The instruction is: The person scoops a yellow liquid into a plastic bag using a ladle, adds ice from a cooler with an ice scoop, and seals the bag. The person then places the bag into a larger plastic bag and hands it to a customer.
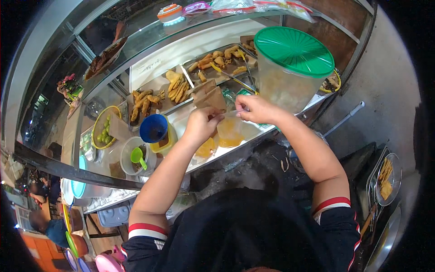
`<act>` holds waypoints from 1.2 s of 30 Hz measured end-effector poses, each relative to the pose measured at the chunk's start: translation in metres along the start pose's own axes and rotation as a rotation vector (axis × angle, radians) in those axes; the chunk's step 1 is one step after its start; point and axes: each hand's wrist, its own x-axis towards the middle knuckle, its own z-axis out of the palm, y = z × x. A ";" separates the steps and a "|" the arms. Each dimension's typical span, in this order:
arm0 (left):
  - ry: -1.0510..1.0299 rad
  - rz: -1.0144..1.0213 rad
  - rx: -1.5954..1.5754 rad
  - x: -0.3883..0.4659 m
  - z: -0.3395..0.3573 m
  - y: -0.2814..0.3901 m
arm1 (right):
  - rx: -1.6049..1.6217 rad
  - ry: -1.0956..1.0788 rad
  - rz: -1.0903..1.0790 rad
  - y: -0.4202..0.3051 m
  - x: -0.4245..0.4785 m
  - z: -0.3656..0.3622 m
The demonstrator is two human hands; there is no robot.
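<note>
Between both hands a clear plastic bag (230, 134) hangs over the white counter's front edge, with orange-yellow liquid at its bottom. My left hand (203, 123) pinches the left side of its top between thumb and fingers. On the right side, my right hand (255, 109) grips the bag's gathered top corner. A second bag of orange liquid (206, 149) rests on the counter beneath my left wrist, partly hidden. Just behind my hands stands a folded brown paper bag (211, 98). Yellow-tipped tongs (238, 80) lie across the metal tray beyond.
A large tub with a green lid (294, 51) stands right of my hands. Fried snacks fill the trays (214, 63) behind. At left are a blue bowl (153, 128), a green scoop (137, 156) and a basket of green fruit (106, 131). A glass shelf (149, 44) spans above.
</note>
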 end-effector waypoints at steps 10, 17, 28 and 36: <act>0.145 0.101 -0.740 -0.008 0.029 -0.020 | 0.107 -0.165 -0.137 -0.023 0.021 -0.004; -0.295 0.215 -0.336 0.018 0.005 0.007 | 0.035 -0.217 -0.287 -0.071 0.041 -0.037; 0.138 -0.417 -0.931 0.036 -0.054 0.042 | -0.246 0.782 -0.402 -0.028 -0.056 0.037; 0.098 -0.272 -0.835 0.024 -0.063 0.084 | 0.173 0.909 -0.348 -0.026 -0.033 0.082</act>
